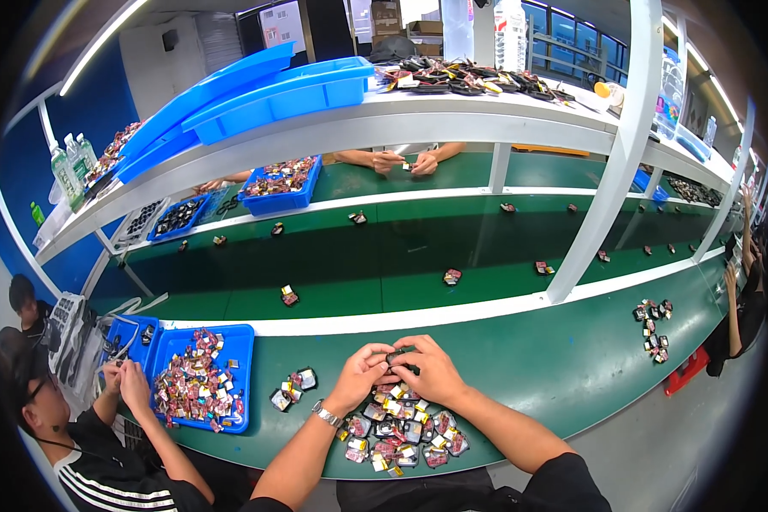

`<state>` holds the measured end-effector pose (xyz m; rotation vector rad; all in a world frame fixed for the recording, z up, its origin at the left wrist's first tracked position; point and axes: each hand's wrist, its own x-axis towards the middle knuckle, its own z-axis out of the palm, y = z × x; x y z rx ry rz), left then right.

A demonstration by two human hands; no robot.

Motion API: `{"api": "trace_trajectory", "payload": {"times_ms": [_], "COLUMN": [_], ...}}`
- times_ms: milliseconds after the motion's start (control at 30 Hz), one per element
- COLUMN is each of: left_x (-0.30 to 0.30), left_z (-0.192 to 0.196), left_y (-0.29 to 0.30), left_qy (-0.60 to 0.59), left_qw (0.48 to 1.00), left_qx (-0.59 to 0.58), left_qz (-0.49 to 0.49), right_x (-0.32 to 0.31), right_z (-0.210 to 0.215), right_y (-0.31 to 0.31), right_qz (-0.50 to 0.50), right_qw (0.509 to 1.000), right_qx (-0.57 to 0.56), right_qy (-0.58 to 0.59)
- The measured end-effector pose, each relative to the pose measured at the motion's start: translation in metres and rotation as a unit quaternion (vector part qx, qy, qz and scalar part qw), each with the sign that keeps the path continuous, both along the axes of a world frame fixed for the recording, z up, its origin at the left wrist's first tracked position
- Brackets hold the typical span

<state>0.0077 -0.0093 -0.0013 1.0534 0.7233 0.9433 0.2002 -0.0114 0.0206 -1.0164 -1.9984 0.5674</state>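
Note:
Over the green bench, my left hand (360,377) and my right hand (432,372) meet with their fingers closed around a small black casing (395,358). My fingers cover much of it, and its inner side cannot be made out. Just below my hands lies a heap of similar black casings (399,431), showing pinkish-red boards and silver and yellow pieces. To the left of my left wrist, a smaller cluster of such casings (293,387) rests on the bench. My left wrist wears a metal watch (326,415).
A blue tray (248,375) of small red and silver parts stands at left, beside a co-worker (136,461). Beyond a white rail (358,326), a green conveyor belt (341,273) carries spaced casings. White posts (607,162) and a shelf with blue trays (282,98) rise ahead.

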Motion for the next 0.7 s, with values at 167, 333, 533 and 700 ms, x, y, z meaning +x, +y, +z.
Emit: {"api": "trace_trajectory", "payload": {"times_ms": [167,333,533,700], "left_x": [-0.002,0.0,0.0,0.0], "left_z": [-0.003,-0.002,-0.004,-0.009], "left_y": [0.001,0.0,0.0,0.001], "left_qy": [-0.008,-0.013,-0.007,-0.035], "left_qw": [1.0,1.0,1.0,0.999], "left_qx": [0.0,-0.003,0.008,0.018], "left_qz": [-0.007,-0.005,0.009,0.027], "right_x": [0.0,-0.003,-0.006,-0.007], "right_z": [-0.002,-0.011,-0.009,-0.003], "right_y": [0.001,0.001,0.002,-0.001], "right_qz": [0.003,-0.01,0.001,0.006], "right_qw": [1.0,0.999,0.999,0.999], "right_qx": [-0.001,-0.019,-0.019,0.001], "right_qy": [0.013,0.037,0.046,0.045]}}
